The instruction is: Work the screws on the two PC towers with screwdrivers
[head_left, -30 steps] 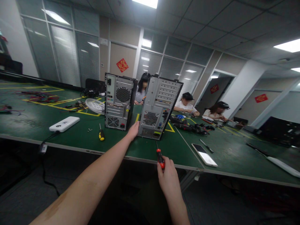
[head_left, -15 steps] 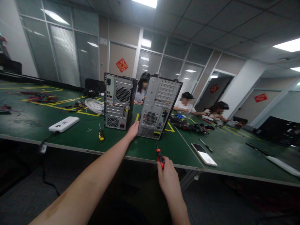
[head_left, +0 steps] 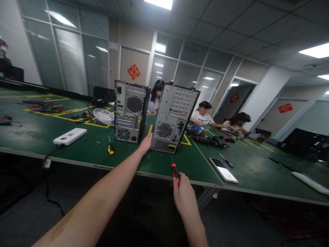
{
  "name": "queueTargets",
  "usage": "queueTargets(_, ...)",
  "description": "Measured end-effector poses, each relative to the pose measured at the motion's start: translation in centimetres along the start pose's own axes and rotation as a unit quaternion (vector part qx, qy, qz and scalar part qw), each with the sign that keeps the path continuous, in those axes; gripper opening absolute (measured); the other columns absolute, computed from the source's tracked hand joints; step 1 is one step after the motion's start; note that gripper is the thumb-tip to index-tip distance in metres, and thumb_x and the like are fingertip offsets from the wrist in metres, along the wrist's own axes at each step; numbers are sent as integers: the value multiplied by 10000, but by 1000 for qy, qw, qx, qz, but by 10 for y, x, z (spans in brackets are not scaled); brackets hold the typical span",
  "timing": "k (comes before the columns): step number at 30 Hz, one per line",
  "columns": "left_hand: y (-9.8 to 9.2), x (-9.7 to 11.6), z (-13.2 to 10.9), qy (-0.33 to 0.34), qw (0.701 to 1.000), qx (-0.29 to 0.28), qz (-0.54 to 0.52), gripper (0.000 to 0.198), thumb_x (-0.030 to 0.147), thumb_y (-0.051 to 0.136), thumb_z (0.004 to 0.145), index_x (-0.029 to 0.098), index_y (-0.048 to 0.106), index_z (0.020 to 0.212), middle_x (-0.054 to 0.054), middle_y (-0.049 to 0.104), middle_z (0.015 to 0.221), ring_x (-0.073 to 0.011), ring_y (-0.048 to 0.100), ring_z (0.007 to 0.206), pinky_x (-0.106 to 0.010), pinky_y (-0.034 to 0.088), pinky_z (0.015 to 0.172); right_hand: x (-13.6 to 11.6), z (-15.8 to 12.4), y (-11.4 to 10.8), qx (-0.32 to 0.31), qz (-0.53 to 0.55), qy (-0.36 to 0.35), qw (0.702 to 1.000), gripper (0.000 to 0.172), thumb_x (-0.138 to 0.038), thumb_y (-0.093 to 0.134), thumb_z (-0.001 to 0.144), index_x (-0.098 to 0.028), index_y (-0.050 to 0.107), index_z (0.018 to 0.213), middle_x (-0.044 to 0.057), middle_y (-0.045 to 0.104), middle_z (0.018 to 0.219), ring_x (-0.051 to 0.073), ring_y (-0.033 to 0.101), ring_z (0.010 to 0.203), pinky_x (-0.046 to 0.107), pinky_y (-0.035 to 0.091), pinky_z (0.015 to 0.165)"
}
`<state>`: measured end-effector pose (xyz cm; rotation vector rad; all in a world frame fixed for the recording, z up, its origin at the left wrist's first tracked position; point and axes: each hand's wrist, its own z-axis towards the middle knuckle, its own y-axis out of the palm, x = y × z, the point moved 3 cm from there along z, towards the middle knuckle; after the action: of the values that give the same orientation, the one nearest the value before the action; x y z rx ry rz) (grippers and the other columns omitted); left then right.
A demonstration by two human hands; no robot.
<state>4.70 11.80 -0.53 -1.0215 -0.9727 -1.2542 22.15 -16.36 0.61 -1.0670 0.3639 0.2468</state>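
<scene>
- Head view, centre: the left hand [head_left: 146, 144] touches the right PC tower [head_left: 171, 115] low on its side; fingers hidden, so I cannot tell its grip. A hard shove might tip the tower.
- Lower centre: the right hand [head_left: 185, 190] grasps a red-and-black screwdriver [head_left: 175, 171]; skewed pressure might make it slip.
- Left: a stray sweep might scatter apparent screws [head_left: 97, 142] across the table [head_left: 151, 165].

Left hand [head_left: 146, 144] rests against lower left side of right computer tower [head_left: 167, 115] | right hand [head_left: 185, 189] grips red-and-black screwdriver [head_left: 174, 169], shaft pointing toward tower's base | second tower [head_left: 127, 116] stands left of first, yellow-and-black screwdriver [head_left: 110, 148] nearby | phone [head_left: 224, 169] lies rightward on green table [head_left: 257, 178] | three people [head_left: 203, 117] beyond
</scene>
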Motion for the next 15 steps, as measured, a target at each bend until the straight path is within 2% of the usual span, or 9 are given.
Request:
queueTargets(4,0,-1,0,-1,1000,-7,-1,650,668,336,1023,246,681,1377,-78,670,1448,-292,554,1425,-461,371,1232,0,0,1,5,3,-1,1000,248,-265,392,1074,-171,573,1215,126,675,1084,245,727,924,310,530,751)
queueTargets(15,1,-4,2,3,1000,-14,-12,649,665,340,1026,237,683,1373,-80,642,1484,-281,542,1436,-433,373,1228,-2,0,-1,-36,14,23,999,272,-285,378,1081,-158,573,1222,128,722,1062,257,743,912,311,520,756)
